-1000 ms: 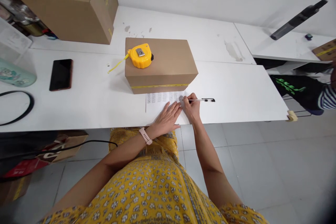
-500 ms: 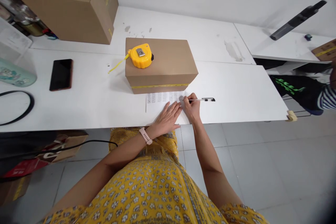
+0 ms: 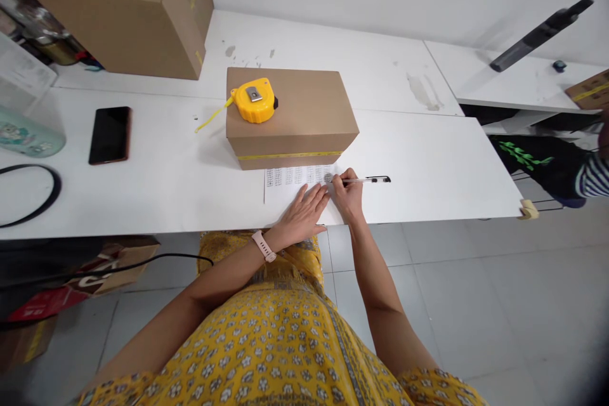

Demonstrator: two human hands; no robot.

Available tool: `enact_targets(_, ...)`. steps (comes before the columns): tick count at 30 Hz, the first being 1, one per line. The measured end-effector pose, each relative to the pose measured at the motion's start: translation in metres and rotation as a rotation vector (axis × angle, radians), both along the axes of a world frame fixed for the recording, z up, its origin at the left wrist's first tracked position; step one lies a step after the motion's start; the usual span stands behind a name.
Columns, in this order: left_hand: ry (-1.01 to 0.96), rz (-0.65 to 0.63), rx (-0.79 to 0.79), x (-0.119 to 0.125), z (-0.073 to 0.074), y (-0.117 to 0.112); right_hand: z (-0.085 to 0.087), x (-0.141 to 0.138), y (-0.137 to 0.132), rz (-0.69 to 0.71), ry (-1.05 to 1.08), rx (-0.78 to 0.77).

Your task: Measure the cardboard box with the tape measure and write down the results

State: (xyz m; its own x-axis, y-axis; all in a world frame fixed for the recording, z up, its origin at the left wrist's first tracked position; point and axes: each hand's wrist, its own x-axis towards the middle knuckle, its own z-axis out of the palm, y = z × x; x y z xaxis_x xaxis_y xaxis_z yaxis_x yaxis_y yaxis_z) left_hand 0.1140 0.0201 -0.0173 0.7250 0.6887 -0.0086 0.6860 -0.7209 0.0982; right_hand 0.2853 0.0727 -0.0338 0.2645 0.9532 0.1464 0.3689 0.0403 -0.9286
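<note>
The right hand (image 3: 349, 198) grips a pen (image 3: 364, 180) between thumb and fingers, its tip set on the upper right part of a printed sheet of paper (image 3: 291, 183). The pen's capped end points to the person's right, lying nearly level over the white table (image 3: 428, 165). The left hand (image 3: 301, 217) lies flat on the same sheet, fingers spread a little and extended, palm down, pressing the paper beside the right hand; the two hands touch or almost touch. A light pink watch (image 3: 264, 246) sits on the left wrist.

The sheet lies at the near edge of the table, its far edge against the base of a closed cardboard box (image 3: 290, 115). A yellow tape measure (image 3: 254, 100) rests on the box top, toward its left end, with a short length of tape hanging off to the left.

A black phone (image 3: 110, 134) lies face up well to the left. Larger cardboard boxes (image 3: 137, 13) are stacked at the far left corner. A black cable loop (image 3: 33, 193) lies at the left edge.
</note>
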Motion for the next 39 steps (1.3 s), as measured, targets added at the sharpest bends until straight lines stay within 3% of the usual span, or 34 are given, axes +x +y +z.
enact_targets(25,-0.001,0.004,-0.016,0.0008,0.0009,0.0005,0.005,0.0012,-0.0008,-0.08,0.027,-0.011)
enact_targets(39,-0.004,0.005,-0.007,0.0007,0.0002,0.0004,0.003,0.0032,0.001,-0.033,0.037,-0.003)
